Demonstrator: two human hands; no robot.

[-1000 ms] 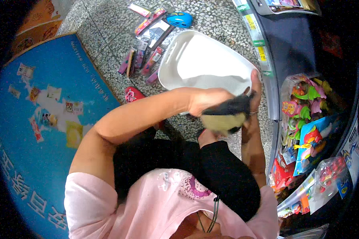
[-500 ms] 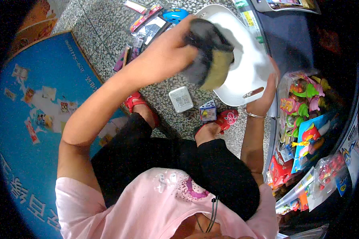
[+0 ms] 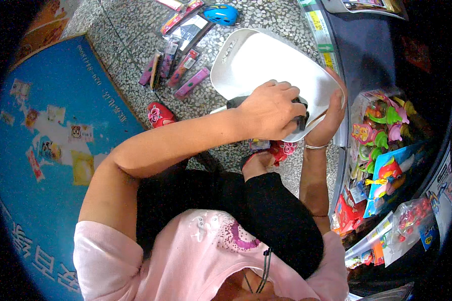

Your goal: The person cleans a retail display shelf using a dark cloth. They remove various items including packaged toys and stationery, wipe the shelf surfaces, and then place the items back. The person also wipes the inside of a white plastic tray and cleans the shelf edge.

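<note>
A white plastic basket with cut-out handles is tilted in front of me. My right hand grips its near right rim, the thumb along the outer edge. My left hand is closed on a crumpled black cloth, pressed at the basket's near side. Most of the cloth is hidden under the left hand, so I cannot tell how much of it touches the basket.
Several packaged items, among them a pink pack, lie on the speckled floor beside a blue helmet-shaped thing. A blue board leans at left. Bagged toys fill the right side, by a dark shelf.
My left hand has come down and nearer with the cloth, from over the basket's left side to its near side. The basket has shifted nearer and swung leftward; the right hand still grips it.
</note>
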